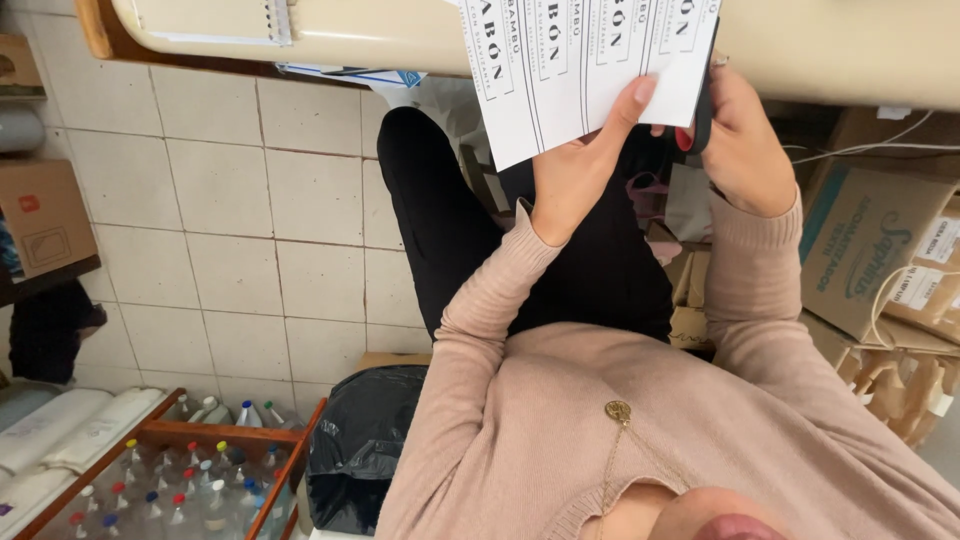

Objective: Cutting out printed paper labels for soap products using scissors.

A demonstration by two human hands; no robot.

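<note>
My left hand pinches the printed label sheet at its lower edge, thumb on top, below the table edge. My right hand grips the scissors, blades hidden. A loosely held sheet could swing, so the cut might wander into a label.

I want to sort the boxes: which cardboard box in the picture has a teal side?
The large cardboard box at the right, beside the right hand. One side is teal; the box on the left shelf is plain brown.

Open tiled floor leftward — cardboard boxes seemingly crowding the right.
</note>
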